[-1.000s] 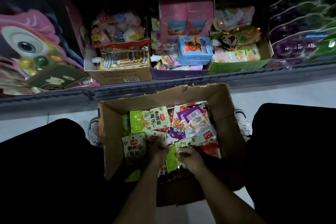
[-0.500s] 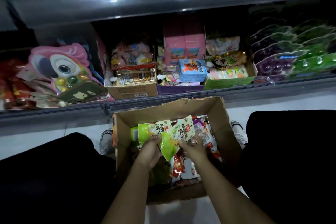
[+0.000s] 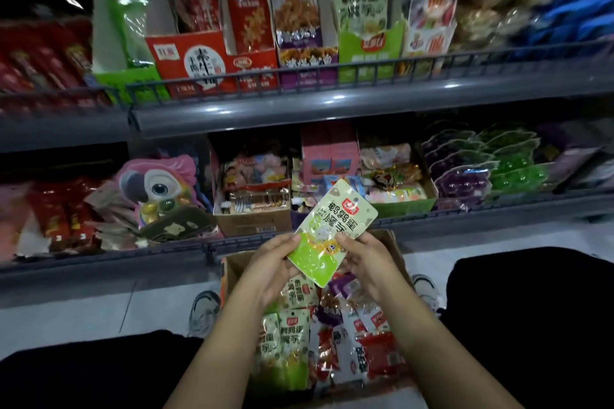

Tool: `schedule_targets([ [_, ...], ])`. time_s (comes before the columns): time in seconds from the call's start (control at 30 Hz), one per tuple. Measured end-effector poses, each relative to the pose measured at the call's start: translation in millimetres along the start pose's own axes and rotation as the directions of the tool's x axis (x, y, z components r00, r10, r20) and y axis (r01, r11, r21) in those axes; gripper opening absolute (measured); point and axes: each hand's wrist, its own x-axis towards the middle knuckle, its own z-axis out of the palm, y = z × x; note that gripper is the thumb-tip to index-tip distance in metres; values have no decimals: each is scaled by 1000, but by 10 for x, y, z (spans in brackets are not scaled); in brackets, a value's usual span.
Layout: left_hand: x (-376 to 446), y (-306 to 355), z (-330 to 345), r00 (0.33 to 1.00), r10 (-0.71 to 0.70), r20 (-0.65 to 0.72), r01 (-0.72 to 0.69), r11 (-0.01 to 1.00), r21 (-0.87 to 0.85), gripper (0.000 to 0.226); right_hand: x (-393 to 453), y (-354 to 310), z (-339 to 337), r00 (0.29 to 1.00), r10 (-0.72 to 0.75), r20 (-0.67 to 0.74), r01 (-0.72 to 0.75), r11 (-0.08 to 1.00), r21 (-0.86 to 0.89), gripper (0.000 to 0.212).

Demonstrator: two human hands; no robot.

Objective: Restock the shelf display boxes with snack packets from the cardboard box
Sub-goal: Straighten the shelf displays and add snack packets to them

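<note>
While both hands grip it, left hand (image 3: 270,264), right hand (image 3: 367,259), green packet (image 3: 327,231), cardboard box (image 3: 232,267) mostly hidden

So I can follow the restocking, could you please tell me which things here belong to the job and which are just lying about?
Job: green snack packet, held by left hand and right hand; cardboard box; green display box.
Lying about: parrot pack; pink cartons.

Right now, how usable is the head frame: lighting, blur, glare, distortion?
Head view: dim overall; the held green packet between left hand and right hand is sharp enough to show its print; right-side upper shelf goods are motion-blurred; glare spots on the grey shelf edge; wide-angle bends the shelves.
</note>
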Motion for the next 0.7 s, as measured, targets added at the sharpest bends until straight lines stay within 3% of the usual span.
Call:
schedule_targets([
  [0.13,-159,517,244,992,121,31,-125,964,236,4,-154,-518,91,989,-147,28,149,985,-88,26],
  [0.27,-303,1017,530,962,252,106,-273,902,334,5,-254,-1059,164,954,-298,42,301,945,-127,13],
  [0.47,-420,1649,919,900,377,217,-433,733,525,12,-313,-1907,213,885,-458,79,462,849,-255,21],
  [0.7,-198,2295,1444,801,526,286,-585,587,559,4,-272,-2887,360,788,-602,126,589,680,-436,8],
])
